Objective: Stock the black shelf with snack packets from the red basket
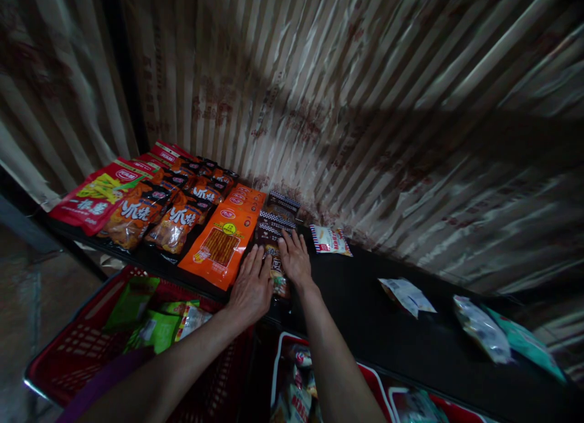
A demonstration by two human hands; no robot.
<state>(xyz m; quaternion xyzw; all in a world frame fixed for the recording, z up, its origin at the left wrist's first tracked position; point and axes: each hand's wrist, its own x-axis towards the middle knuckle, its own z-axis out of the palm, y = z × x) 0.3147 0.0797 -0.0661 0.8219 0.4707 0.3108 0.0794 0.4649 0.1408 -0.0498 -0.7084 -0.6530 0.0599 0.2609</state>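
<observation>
My left hand (251,284) lies flat with its fingers spread on the lower end of a row of dark snack packets (275,222) on a black shelf (365,301). My right hand (295,258) rests flat on the same row, just to the right, fingers stretched toward the wall. Neither hand grips anything. An orange packet row (222,243) lies directly left of my left hand. Further left are rows of orange-brown snack bags (176,225) and red packets (93,198).
A red shopping basket (68,356) with green and pale packets stands below the shelf at left. A small white-red packet (330,240) lies right of my hands. Loose pale packets (407,295) and a teal bag (524,344) lie further right. A striped patterned wall backs the shelf.
</observation>
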